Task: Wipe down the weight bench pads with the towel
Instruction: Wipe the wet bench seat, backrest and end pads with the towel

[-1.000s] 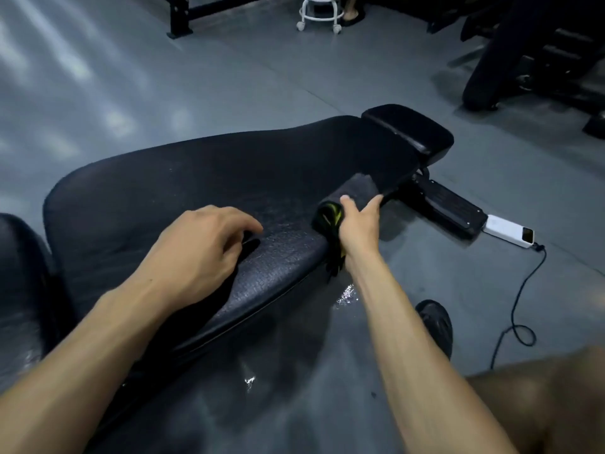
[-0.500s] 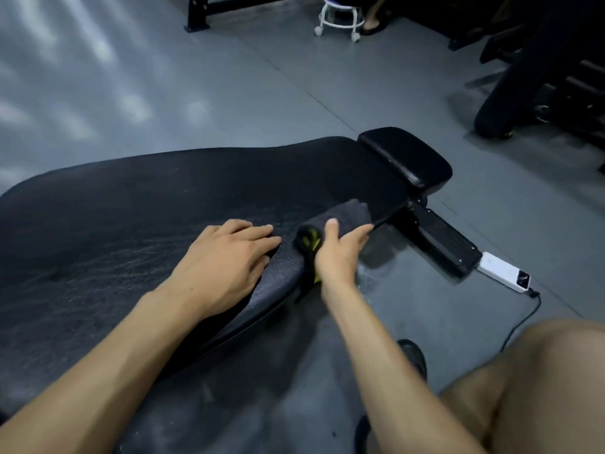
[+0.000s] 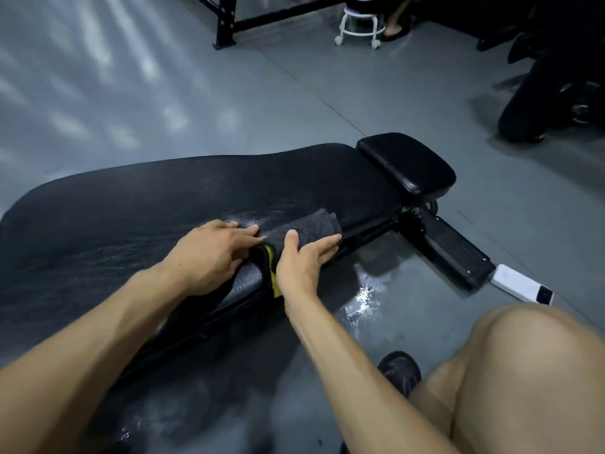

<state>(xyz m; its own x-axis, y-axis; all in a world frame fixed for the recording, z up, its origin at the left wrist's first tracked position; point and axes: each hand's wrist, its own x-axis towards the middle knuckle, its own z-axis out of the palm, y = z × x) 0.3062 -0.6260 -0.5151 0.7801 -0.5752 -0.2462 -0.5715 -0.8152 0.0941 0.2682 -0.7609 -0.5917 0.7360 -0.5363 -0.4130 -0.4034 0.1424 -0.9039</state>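
Rolled towel (image 3: 306, 232) on the long bench pad (image 3: 163, 204).
Right hand (image 3: 302, 262) grips the towel, thumb on top; left hand (image 3: 209, 257) presses flat, fingers extended, beside it.

The black padded counter (image 3: 147, 204) stood on the grey floor (image 3: 196, 93), a rolled dark towel (image 3: 307, 229) lying on its near edge.
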